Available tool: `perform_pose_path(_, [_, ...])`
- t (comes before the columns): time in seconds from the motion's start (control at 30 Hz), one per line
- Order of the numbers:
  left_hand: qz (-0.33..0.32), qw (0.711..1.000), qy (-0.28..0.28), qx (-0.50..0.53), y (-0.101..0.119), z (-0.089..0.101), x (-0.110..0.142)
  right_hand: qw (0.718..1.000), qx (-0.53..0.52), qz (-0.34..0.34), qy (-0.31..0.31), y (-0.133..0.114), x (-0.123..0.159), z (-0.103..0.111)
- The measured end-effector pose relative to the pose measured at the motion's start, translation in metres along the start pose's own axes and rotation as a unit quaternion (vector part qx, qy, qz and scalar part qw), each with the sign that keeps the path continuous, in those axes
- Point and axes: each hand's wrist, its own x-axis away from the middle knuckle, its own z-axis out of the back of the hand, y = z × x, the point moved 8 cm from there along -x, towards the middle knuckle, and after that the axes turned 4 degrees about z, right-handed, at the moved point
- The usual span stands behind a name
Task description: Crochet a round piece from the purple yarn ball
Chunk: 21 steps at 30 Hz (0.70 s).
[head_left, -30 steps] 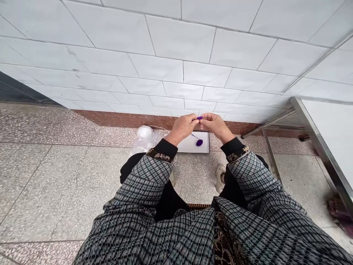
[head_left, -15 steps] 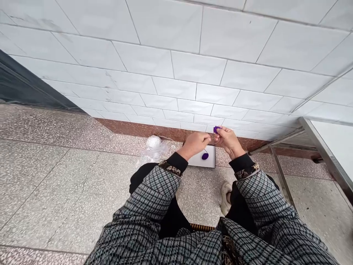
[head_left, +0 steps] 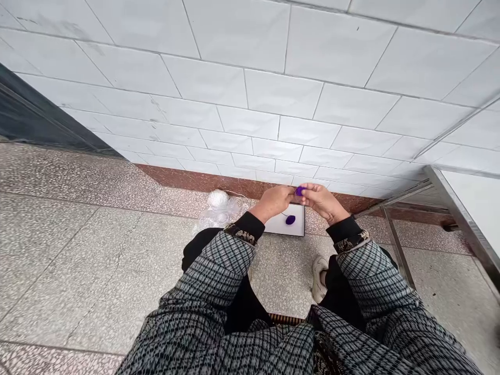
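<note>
My right hand (head_left: 318, 200) pinches a small purple piece of knitted or crocheted yarn work (head_left: 300, 191) between thumb and fingers. Close against its left side is my left hand (head_left: 276, 200), its fingers closed in a pinch; what lies between them is too small to make out. Below both hands, a dark purple ball of yarn (head_left: 290, 220) rests in a shallow white box (head_left: 273, 226) with a dark rim. A thin strand leads up from the ball toward my left hand.
A white ball of yarn (head_left: 217, 198) sits with a clear plastic bag (head_left: 221, 214) on the floor to the left. A metal-framed table (head_left: 464, 219) stands at the right. The tiled wall (head_left: 250, 120) rises just beyond my hands.
My right hand has come left and slightly down with the purple piece, closing the gap to my left hand. The fingers of my left hand now meet the piece's edge.
</note>
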Motion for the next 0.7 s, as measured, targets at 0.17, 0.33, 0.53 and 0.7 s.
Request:
perform_pose_path(0.17, [-0.141, 0.989, -0.035, -0.005, 0.029, -0.017, 0.009, 0.989, 0.05, 0.016, 0.138, -0.006, -0.005, 0.019])
perform_pose_path(0.33, [-0.108, 0.992, 0.059, 0.007, 0.011, 0.002, 0.008, 0.961, 0.265, -0.077, 0.023, 0.008, 0.0, 0.002])
perform_pose_path(0.53, [-0.022, 0.993, 0.089, 0.073, -0.013, 0.009, 0.0, 0.996, 0.064, -0.012, -0.061, -0.004, 0.006, -0.011])
perform_pose_path(0.7, [-0.156, 0.984, 0.026, 0.087, 0.013, -0.01, 0.004, 0.991, 0.047, 0.06, 0.108, -0.01, -0.007, 0.019])
